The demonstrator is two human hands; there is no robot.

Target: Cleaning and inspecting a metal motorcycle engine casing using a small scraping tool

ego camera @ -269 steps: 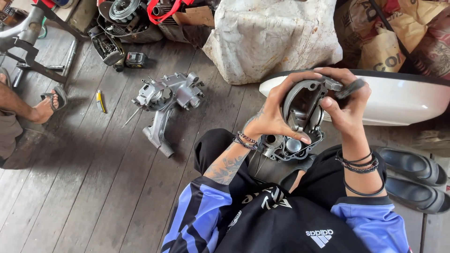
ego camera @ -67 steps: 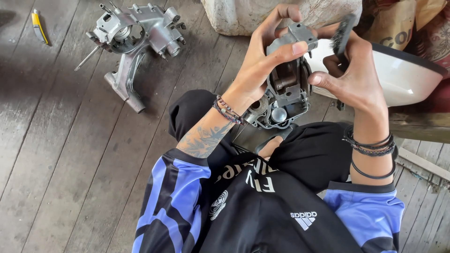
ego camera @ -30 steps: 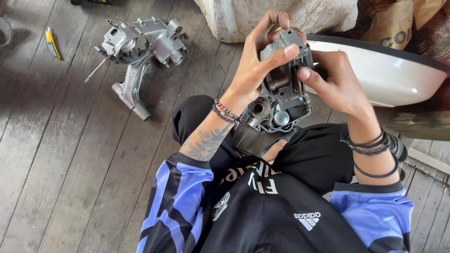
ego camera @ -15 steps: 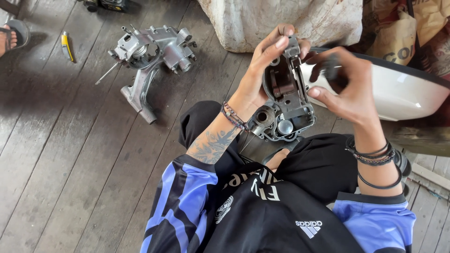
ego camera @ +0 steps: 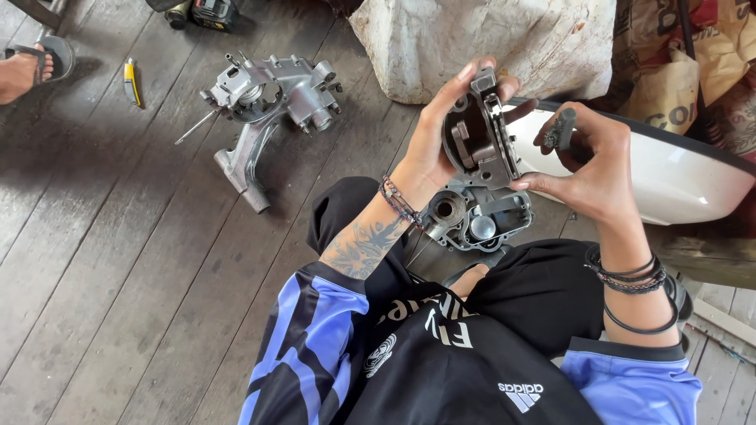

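My left hand [ego camera: 441, 134] grips a dark grey metal engine casing [ego camera: 480, 169] and holds it upright above my lap, its round hollow turned toward me. The lower part of the casing, with round bores, shows beneath my left wrist. My right hand [ego camera: 587, 161] touches the casing's right edge with its thumb and pinches a small dark ridged part [ego camera: 557, 130] between its fingers. I sit on a wooden plank floor [ego camera: 118, 260] in black trousers and a blue and black shirt.
A silver engine crankcase half [ego camera: 264, 102] lies on the planks at upper left, a thin rod sticking out of it. A yellow-handled tool [ego camera: 132, 81] and another person's sandalled foot [ego camera: 24, 71] are at far left. A white basin [ego camera: 669, 169] and a white sack [ego camera: 488, 39] sit ahead.
I have turned the casing more upright and edge-on. My right hand has come slightly away from it and now pinches the small ridged part.
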